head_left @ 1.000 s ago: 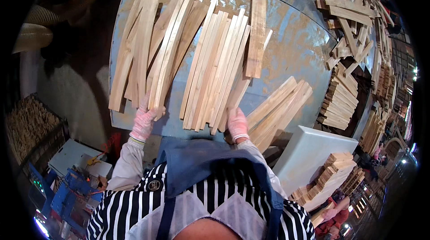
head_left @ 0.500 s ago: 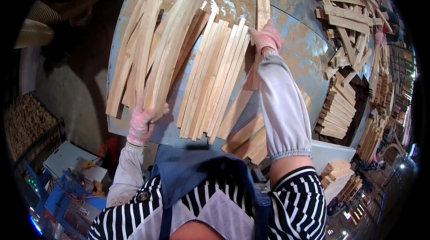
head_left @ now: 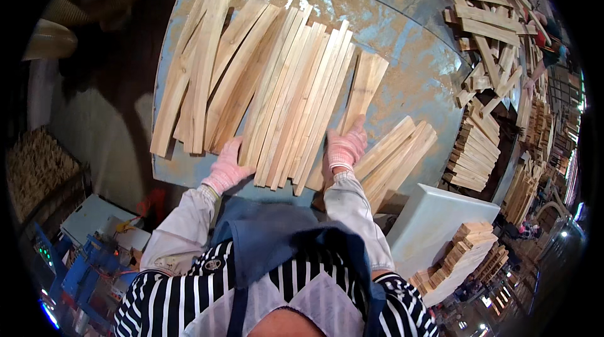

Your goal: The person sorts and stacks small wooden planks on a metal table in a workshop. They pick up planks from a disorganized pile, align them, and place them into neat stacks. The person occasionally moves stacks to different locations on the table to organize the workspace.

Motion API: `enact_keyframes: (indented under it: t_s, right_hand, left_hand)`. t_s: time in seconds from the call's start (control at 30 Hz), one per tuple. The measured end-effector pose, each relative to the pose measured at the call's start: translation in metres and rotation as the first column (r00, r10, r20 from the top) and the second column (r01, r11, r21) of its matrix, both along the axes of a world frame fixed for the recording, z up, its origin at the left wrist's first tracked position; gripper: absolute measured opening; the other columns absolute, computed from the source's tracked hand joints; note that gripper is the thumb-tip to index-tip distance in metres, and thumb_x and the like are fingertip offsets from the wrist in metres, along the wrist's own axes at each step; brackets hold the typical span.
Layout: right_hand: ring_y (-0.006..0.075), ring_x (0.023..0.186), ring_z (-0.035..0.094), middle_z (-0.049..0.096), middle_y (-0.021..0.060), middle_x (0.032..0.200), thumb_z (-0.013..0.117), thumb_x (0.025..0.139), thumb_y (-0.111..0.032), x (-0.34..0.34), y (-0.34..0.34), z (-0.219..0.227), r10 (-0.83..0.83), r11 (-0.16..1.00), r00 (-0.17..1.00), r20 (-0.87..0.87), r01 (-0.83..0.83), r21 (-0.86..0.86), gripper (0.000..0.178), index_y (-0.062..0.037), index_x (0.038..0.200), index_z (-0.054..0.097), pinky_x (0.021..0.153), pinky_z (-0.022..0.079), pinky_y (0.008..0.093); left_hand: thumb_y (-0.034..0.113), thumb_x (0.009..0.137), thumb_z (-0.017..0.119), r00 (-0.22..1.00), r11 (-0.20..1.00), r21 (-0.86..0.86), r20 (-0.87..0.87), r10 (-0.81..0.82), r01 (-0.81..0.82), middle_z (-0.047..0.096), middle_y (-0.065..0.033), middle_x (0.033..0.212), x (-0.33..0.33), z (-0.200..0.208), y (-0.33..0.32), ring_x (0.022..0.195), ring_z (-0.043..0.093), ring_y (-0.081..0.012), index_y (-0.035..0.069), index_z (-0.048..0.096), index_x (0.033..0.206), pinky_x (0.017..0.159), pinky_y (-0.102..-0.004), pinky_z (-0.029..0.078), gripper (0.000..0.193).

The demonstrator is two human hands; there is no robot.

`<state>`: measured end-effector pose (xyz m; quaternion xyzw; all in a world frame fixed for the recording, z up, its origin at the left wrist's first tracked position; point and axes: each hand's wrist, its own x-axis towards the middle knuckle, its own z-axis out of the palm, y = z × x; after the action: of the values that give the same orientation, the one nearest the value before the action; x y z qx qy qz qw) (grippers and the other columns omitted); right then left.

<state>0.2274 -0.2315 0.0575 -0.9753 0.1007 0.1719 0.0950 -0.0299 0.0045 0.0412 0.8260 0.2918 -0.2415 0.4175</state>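
Note:
A row of pale wooden strips (head_left: 301, 101) lies side by side on the blue-grey table. My left hand (head_left: 228, 167), in a pink-and-white glove, is closed on the near end of the leftmost strip (head_left: 267, 92), thumb across its end. Right of the row, my right hand (head_left: 347, 144), gloved alike, is closed round a wider wooden board (head_left: 366, 79) that slants away to the far right. The near part of that board is hidden by the hand.
Left of the row lie several loose boards (head_left: 207, 73). More boards (head_left: 399, 154) rest by my right forearm. Sawdust covers parts of the table (head_left: 415, 73). Piled offcuts (head_left: 487, 22) and a stack of strips (head_left: 472, 151) stand to the right, near a pale panel (head_left: 428, 217).
The long strip raised in my left hand now lies at the row's left side. My right hand has drawn back toward me, and the board under it has come nearer and tilted.

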Motion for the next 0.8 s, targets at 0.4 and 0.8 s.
enact_keyframes:
  t_s: [0.4,0.8]
  right_hand:
    - [0.0324,0.119,0.066,0.069,0.0236,0.13,0.062,0.101,-0.04,0.015,-0.034,-0.016,0.116,0.837,0.932,-0.343,0.094,0.539,0.066,-0.0043,0.155,0.049,0.105,0.05,0.0421]
    - [0.0305,0.157,0.029,0.03,0.0095,0.173,0.051,0.107,-0.048,0.493,-0.043,-0.013,-0.612,0.256,0.785,0.096,0.081,0.963,0.075,-0.0044,0.164,0.032,0.128,0.019,0.0445]
  left_hand:
    - [0.037,0.102,0.056,0.965,0.996,-0.037,0.245,0.094,-0.087,0.06,-0.024,0.139,0.119,-0.029,0.03,0.131,0.055,-0.0426,0.009,0.045,0.156,0.111,-0.0463,0.044,0.062]
    - [0.017,0.094,0.063,0.937,0.924,0.211,0.215,0.274,-0.319,0.053,-0.0304,0.147,0.163,-0.038,0.002,0.133,0.052,-0.0446,-0.004,0.041,0.156,0.117,-0.0482,0.039,0.069]
